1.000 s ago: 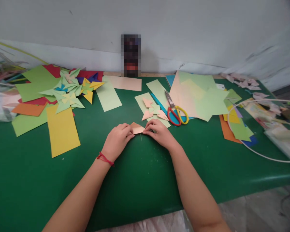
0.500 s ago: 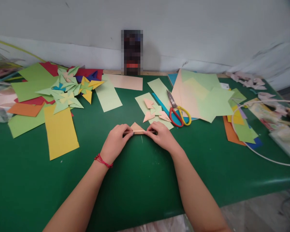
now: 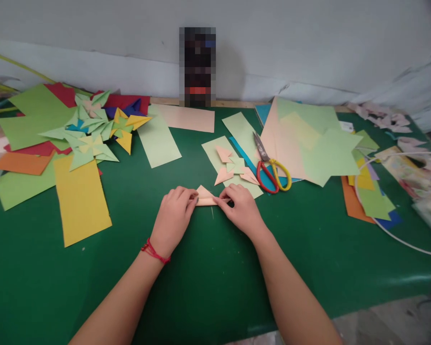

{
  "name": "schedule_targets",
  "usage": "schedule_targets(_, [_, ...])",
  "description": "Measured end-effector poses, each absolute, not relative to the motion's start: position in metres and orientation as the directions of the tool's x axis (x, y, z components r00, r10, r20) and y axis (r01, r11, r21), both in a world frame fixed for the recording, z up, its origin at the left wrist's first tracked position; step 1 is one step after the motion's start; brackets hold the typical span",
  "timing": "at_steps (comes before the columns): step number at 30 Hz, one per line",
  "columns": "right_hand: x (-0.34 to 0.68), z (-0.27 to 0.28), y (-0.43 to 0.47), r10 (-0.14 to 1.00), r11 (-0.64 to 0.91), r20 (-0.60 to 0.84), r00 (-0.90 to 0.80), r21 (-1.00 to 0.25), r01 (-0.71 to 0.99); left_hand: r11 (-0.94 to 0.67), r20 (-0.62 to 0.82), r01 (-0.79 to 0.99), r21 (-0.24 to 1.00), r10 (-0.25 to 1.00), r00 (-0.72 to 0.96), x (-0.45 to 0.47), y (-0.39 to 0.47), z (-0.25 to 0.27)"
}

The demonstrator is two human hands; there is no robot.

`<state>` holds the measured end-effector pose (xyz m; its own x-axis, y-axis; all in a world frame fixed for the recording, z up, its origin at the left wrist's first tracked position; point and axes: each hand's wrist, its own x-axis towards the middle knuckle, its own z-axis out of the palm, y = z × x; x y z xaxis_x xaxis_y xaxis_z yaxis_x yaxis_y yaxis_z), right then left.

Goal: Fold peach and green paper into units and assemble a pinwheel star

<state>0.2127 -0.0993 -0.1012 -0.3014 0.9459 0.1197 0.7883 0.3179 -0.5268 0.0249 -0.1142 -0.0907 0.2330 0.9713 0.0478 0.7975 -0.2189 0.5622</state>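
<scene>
A small peach piece of folded paper (image 3: 205,195) lies between my hands, its point facing away from me and a folded strip along its near edge. My left hand (image 3: 176,214) pinches its left end between thumb and fingers. At the right end, the thumb and fingers of my right hand (image 3: 241,209) are closed on the same paper. Both ends are partly hidden by the fingers. Just beyond my right hand, a peach and pale green folded paper piece (image 3: 234,166) rests on a pale green sheet (image 3: 210,147).
Scissors (image 3: 269,165) with red and yellow handles lie right of centre. Folded paper stars (image 3: 93,120) and coloured sheets are heaped at the left, near a yellow sheet (image 3: 81,201). A large pale green sheet (image 3: 330,155) lies at the right. A blurred-out dark upright object (image 3: 197,67) leans at the wall.
The strip along the paper's near edge looks flatter and shows more of its face. Both hands keep their pinch. The whole view has shifted slightly.
</scene>
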Motion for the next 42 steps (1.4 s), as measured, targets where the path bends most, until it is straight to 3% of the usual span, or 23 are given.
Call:
schedule_targets(33, [0.207,-0.102,-0.101,0.950,0.311,0.117,-0.290,-0.452,0.836,-0.221,0.066,0.839,0.497,0.974,0.217,0.031,-0.115,-0.094])
schedule_targets(42, [0.209,-0.103,-0.100,0.949,0.313,0.105,-0.298,-0.435,0.844,-0.302,0.158,0.903,0.307,0.951,0.265,0.038,-0.121,-0.090])
